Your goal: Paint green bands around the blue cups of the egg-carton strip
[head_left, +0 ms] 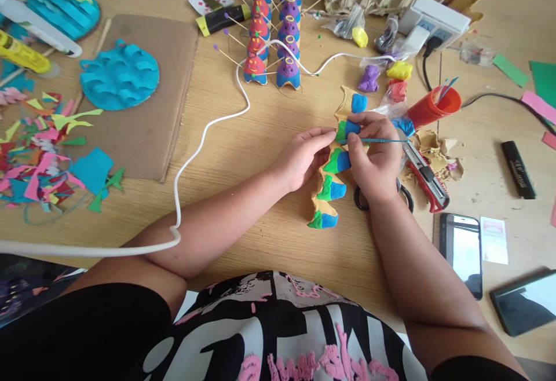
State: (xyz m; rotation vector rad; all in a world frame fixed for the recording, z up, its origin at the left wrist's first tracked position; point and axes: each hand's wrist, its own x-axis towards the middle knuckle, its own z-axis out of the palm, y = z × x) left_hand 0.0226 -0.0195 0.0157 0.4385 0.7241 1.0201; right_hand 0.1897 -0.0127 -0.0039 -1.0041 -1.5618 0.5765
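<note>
A strip of egg carton (332, 167), its cups covered with green and blue clay, lies between my hands. My left hand (304, 155) pinches its left edge near the upper cups. My right hand (377, 152) is closed around a thin blue stick (382, 140), whose tip points left at a green and blue cup. The top cup shows only a blue patch beside bare carton. Beyond my hands stand a red carton strip (255, 65) and a purple carton strip (288, 68), both with drawn faces and colored-tipped sticks.
A white cable (208, 126) crosses the table and my left forearm. Right of my hands are a cutter (428, 175), scissors (405, 196), an orange cup (434, 106), a power strip (434, 19) and phones. At left, cardboard (139, 143) bears a blue disc (119, 74), near paper scraps (43, 161).
</note>
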